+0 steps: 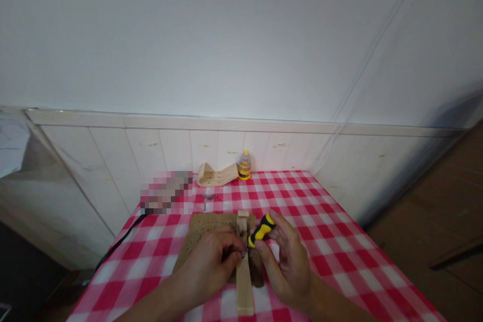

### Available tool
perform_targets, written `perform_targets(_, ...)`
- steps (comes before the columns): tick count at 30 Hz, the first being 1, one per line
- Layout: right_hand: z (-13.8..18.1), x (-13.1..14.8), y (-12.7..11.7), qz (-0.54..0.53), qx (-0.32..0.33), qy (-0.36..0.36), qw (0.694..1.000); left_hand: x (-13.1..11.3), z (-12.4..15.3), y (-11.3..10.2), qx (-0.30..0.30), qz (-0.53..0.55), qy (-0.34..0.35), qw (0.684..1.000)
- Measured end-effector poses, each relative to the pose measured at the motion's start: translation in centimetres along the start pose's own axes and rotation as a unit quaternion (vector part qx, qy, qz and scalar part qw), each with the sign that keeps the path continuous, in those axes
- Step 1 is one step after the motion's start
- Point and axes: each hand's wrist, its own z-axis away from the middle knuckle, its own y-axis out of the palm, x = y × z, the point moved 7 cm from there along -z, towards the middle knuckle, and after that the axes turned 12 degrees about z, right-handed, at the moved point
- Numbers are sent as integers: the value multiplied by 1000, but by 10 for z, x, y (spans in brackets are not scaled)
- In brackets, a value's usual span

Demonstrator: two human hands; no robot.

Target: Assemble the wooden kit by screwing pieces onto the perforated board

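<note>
My right hand (289, 261) is closed around the handle of a yellow and black screwdriver (261, 230), which is tilted with its lower end toward a narrow pale wooden strip (245, 292). My left hand (215, 256) has its thumb and forefinger pinched on a small shiny metal piece, probably a screw (243, 253), at the strip. The strip lies lengthwise over a brown board (204, 222) dotted with small holes. Its upper end carries a small raised wooden block (243, 214). The screwdriver's tip is too small to make out.
Several loose screws (209, 196) lie beyond the board. A curved wooden piece (217, 176) and a clear yellow-capped bottle (244, 167) stand by the wall. A blurred-out object (166, 192) with a black cord (121, 241) is at left. A red-and-white checked cloth (324, 231) covers the table.
</note>
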Motion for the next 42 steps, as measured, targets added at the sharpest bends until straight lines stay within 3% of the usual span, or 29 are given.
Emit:
perform_targets(6,2,0,0,8,5,1,1000,-4,0,-1,30,7,4,1000)
perform_targets(27,-5,12,9,-17,65,-7,998,-2,-2,-2,12,1,17,1000)
perform_targets(42,-7,7,5,34,5,-21,999,1,-2,-1,-3,-10,15,1000)
